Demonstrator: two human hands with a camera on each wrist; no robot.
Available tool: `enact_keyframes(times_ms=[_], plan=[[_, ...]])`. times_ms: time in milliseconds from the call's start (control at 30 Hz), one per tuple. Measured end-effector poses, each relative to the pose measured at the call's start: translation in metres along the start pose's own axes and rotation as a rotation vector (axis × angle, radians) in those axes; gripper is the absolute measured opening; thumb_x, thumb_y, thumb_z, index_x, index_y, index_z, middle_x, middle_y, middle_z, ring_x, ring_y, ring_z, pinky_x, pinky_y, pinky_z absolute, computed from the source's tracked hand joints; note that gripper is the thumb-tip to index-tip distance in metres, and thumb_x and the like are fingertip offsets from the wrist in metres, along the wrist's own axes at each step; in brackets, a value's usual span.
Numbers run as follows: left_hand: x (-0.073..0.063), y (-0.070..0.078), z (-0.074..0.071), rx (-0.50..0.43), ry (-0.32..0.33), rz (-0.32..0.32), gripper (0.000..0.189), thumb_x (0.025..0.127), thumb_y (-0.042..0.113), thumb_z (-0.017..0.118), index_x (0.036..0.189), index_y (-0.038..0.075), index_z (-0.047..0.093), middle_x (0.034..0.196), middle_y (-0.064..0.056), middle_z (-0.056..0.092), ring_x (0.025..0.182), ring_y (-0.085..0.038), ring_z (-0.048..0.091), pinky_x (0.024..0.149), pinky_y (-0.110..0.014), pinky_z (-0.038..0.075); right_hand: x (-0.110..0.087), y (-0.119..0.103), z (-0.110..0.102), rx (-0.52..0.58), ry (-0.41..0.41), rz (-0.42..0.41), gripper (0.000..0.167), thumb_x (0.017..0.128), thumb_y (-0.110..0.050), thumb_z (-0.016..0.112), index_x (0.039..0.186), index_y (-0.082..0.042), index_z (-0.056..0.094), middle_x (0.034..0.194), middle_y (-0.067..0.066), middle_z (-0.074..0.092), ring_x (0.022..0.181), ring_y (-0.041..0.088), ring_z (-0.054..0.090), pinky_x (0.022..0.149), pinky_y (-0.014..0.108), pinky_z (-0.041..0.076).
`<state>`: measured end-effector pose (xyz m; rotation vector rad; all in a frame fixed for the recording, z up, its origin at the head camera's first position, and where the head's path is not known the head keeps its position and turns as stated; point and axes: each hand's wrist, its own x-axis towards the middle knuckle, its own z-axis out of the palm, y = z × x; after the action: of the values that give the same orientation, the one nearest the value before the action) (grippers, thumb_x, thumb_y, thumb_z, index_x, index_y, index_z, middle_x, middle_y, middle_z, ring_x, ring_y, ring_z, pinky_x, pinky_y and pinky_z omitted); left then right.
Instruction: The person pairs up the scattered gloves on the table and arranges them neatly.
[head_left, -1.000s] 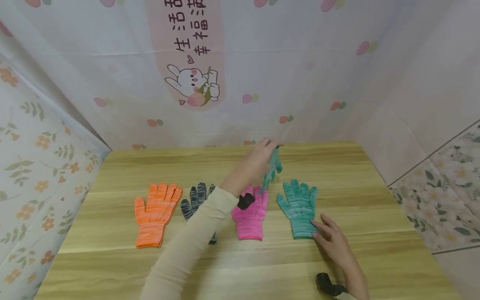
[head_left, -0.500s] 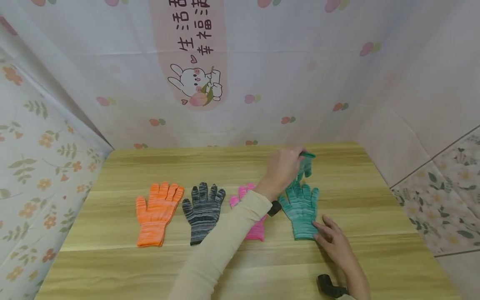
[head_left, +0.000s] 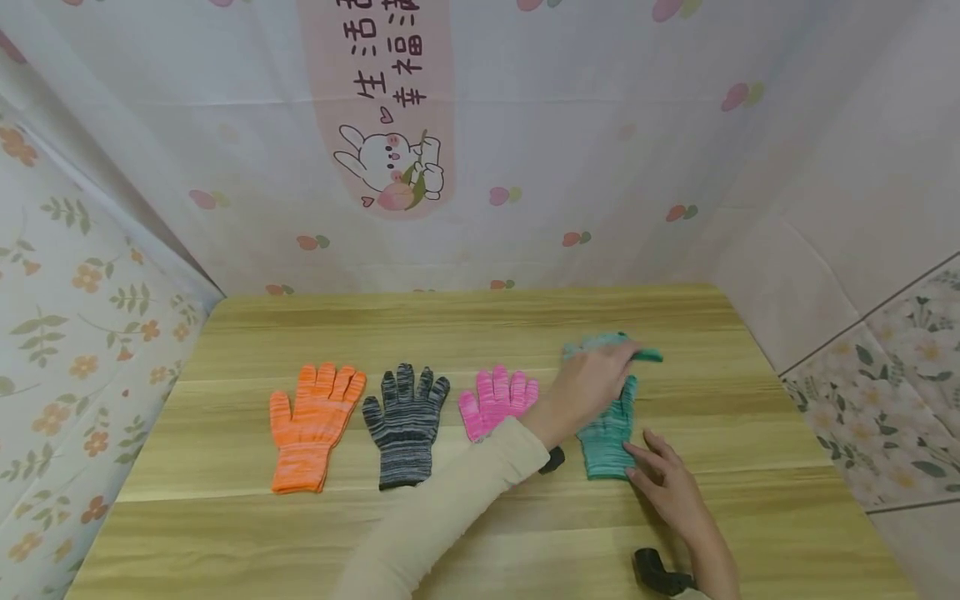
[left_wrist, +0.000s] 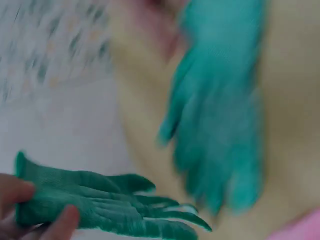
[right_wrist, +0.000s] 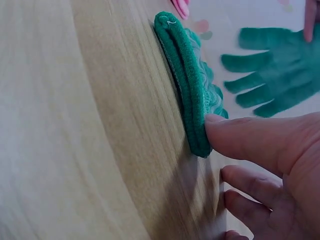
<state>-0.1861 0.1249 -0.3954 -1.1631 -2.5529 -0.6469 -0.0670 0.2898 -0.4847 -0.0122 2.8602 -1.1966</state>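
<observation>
My left hand [head_left: 588, 387] pinches a green knit glove [head_left: 648, 356] by its cuff. In the left wrist view this held glove [left_wrist: 105, 200] hangs off the fingers, its own fingers spread loosely. Below it on the table lies a matching green glove [head_left: 606, 454], its finger end partly hidden behind my left hand. My right hand [head_left: 667, 483] rests at the near right corner of the lying glove's cuff. The right wrist view has that thumb [right_wrist: 250, 140] touching the cuff edge [right_wrist: 182, 80], while the other fingers curve loosely beside it.
A pink glove [head_left: 498, 396], partly covered by the left forearm, lies left of the green one. Further left are a dark grey striped glove [head_left: 407, 425] and an orange glove [head_left: 311, 425] on the wood-grain table [head_left: 225, 542]. A patterned curtain [head_left: 600, 167] stands behind.
My left hand has carried the held green glove rightward, then down toward the lying green glove. The right hand stays at the cuff.
</observation>
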Motion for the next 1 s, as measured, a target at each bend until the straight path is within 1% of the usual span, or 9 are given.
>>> enact_keyframes(times_ms=[100, 167, 267, 333, 567, 800, 900, 967, 1000], plan=[[-0.029, 0.01, 0.018, 0.03, -0.157, 0.067, 0.033, 0.098, 0.015, 0.044, 0.13, 0.01, 0.051, 0.117, 0.0, 0.064, 0.092, -0.005, 0.064, 0.071, -0.007, 0.048, 0.0, 0.0, 0.0, 0.001, 0.001, -0.001, 0.036, 0.089, -0.012, 0.06, 0.12, 0.005, 0.058, 0.141, 0.034, 0.03, 0.128, 0.058, 0.022, 0.095, 0.071, 0.026], [-0.046, 0.014, 0.029, 0.056, -0.25, 0.094, 0.034, 0.097, 0.015, 0.046, 0.13, 0.009, 0.052, 0.125, -0.002, 0.06, 0.112, -0.013, 0.059, 0.086, -0.013, 0.048, 0.0, -0.001, 0.0, -0.004, 0.007, -0.004, 0.036, 0.089, -0.011, 0.061, 0.119, 0.009, 0.057, 0.141, 0.034, 0.031, 0.128, 0.057, 0.023, 0.095, 0.07, 0.027], [-0.065, 0.017, 0.041, 0.092, -0.353, 0.109, 0.034, 0.097, 0.02, 0.048, 0.129, 0.011, 0.054, 0.132, -0.002, 0.055, 0.125, -0.018, 0.049, 0.098, -0.02, 0.043, -0.001, -0.002, 0.001, -0.007, 0.013, 0.0, 0.037, 0.087, -0.008, 0.061, 0.117, 0.014, 0.056, 0.141, 0.034, 0.03, 0.129, 0.056, 0.024, 0.097, 0.068, 0.028], [-0.074, 0.017, 0.046, 0.102, -0.384, 0.113, 0.033, 0.097, 0.023, 0.048, 0.127, 0.013, 0.056, 0.134, -0.002, 0.054, 0.128, -0.018, 0.046, 0.101, -0.022, 0.041, -0.001, -0.002, 0.001, -0.007, 0.019, 0.005, 0.037, 0.086, -0.005, 0.062, 0.117, 0.015, 0.055, 0.141, 0.034, 0.03, 0.129, 0.055, 0.024, 0.097, 0.067, 0.029], [-0.088, 0.009, 0.053, 0.054, -0.377, 0.152, 0.03, 0.098, 0.02, 0.045, 0.124, 0.015, 0.059, 0.131, 0.001, 0.055, 0.13, -0.016, 0.044, 0.104, -0.02, 0.037, -0.001, 0.001, 0.004, -0.008, 0.054, -0.013, 0.036, 0.083, 0.001, 0.062, 0.116, 0.014, 0.057, 0.139, 0.035, 0.033, 0.127, 0.056, 0.027, 0.095, 0.067, 0.031], [-0.088, 0.01, 0.057, -0.005, -0.315, 0.198, 0.03, 0.098, 0.016, 0.043, 0.12, 0.016, 0.063, 0.124, 0.004, 0.059, 0.123, -0.01, 0.048, 0.102, -0.015, 0.036, -0.003, 0.003, 0.001, 0.042, 0.028, -0.009, 0.038, 0.085, -0.001, 0.061, 0.12, 0.013, 0.054, 0.142, 0.033, 0.03, 0.131, 0.054, 0.022, 0.096, 0.068, 0.029], [-0.086, 0.011, 0.057, -0.013, -0.315, 0.21, 0.03, 0.098, 0.015, 0.042, 0.12, 0.016, 0.063, 0.125, 0.004, 0.059, 0.124, -0.01, 0.048, 0.104, -0.016, 0.035, -0.005, 0.005, -0.002, 0.129, -0.005, -0.02, 0.038, 0.089, -0.003, 0.055, 0.124, 0.012, 0.051, 0.144, 0.032, 0.027, 0.137, 0.047, 0.015, 0.11, 0.041, 0.03], [-0.085, 0.011, 0.058, -0.025, -0.319, 0.213, 0.031, 0.098, 0.014, 0.042, 0.121, 0.017, 0.063, 0.126, 0.004, 0.059, 0.126, -0.01, 0.046, 0.105, -0.016, 0.033, -0.006, 0.004, -0.005, 0.201, -0.024, -0.016, 0.037, 0.093, -0.006, 0.05, 0.126, 0.012, 0.048, 0.146, 0.031, 0.025, 0.138, 0.044, 0.013, 0.106, 0.018, 0.029], [-0.086, 0.01, 0.058, -0.031, -0.319, 0.217, 0.031, 0.098, 0.014, 0.042, 0.121, 0.017, 0.062, 0.127, 0.004, 0.058, 0.127, -0.01, 0.045, 0.106, -0.016, 0.032, -0.006, 0.003, -0.007, 0.221, -0.027, 0.001, 0.038, 0.095, -0.009, 0.048, 0.127, 0.012, 0.048, 0.147, 0.029, 0.024, 0.138, 0.043, 0.015, 0.099, 0.008, 0.029]])
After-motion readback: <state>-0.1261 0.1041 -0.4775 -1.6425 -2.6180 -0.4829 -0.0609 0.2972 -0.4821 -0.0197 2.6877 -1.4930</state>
